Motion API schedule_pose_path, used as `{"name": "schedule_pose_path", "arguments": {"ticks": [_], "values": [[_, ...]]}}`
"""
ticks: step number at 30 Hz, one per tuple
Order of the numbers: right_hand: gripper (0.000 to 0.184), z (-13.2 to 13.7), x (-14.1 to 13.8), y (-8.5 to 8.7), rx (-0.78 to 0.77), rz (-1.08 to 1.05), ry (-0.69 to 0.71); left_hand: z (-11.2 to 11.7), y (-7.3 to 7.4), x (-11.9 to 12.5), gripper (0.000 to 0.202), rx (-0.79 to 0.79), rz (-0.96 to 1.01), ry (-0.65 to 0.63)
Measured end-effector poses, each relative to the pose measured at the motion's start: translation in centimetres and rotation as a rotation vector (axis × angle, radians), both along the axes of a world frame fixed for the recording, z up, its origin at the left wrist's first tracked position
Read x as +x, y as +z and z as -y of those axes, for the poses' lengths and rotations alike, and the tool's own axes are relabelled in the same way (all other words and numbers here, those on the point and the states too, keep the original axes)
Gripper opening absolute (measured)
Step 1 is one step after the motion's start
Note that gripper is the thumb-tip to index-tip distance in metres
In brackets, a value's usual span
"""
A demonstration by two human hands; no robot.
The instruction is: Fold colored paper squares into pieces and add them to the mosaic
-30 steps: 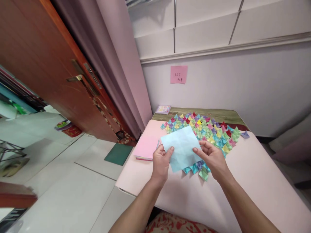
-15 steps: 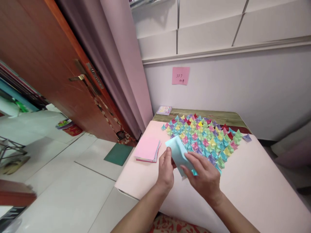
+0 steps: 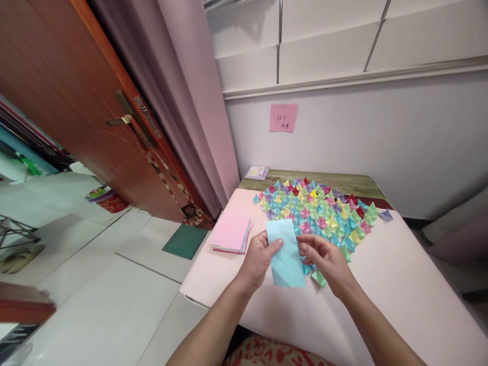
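A light-blue sheet of origami paper (image 3: 287,262), folded into a tall rectangle, is held above the table. My left hand (image 3: 259,256) grips its left side, thumb flat on the front and fingers hidden behind. At the right edge, the thumb and index fingertips of my right hand (image 3: 324,256) are drawn together; they seem to pinch the paper there. Behind it spreads a wide cluster of small folded paper pieces (image 3: 305,213) in many colours. One green folded piece (image 3: 319,278) lies nearer to me, just below my right hand.
A stack of coloured paper (image 3: 231,234), pink on top, lies at the table's left side. The table has a pale pink cover (image 3: 396,284). A small printed pack (image 3: 257,172) sits at the back left corner. A pink note (image 3: 283,118) is stuck to the wall.
The blue paper has turned from a tilted, partly curled position to nearly upright, facing me. My right hand has slid to its right edge, and my left thumb now lies across its front.
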State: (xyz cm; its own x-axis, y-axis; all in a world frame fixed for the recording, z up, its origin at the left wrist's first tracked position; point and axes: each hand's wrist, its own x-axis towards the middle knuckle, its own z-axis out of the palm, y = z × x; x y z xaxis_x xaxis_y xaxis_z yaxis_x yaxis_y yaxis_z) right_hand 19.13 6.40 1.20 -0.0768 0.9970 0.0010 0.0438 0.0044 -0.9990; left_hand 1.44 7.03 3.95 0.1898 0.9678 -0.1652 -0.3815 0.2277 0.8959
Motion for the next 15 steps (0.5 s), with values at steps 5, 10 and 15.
{"name": "schedule_pose_path", "arguments": {"ticks": [5, 10, 15], "values": [[0.038, -0.5, -0.9, -0.3, -0.143, -0.214, -0.023, -0.2, -0.4, 0.0, 0.04, -0.023, -0.005, 0.019], [0.031, -0.9, -2.6, -0.4, -0.201, -0.564, -0.282, 0.5, -1.7, 0.7, 0.07, -0.035, 0.29, 0.112], [0.027, 0.0, -5.4, -0.5, -0.211, -0.703, -0.333, 2.1, -3.2, 3.4, 0.043, 0.029, 0.232, 0.09]]}}
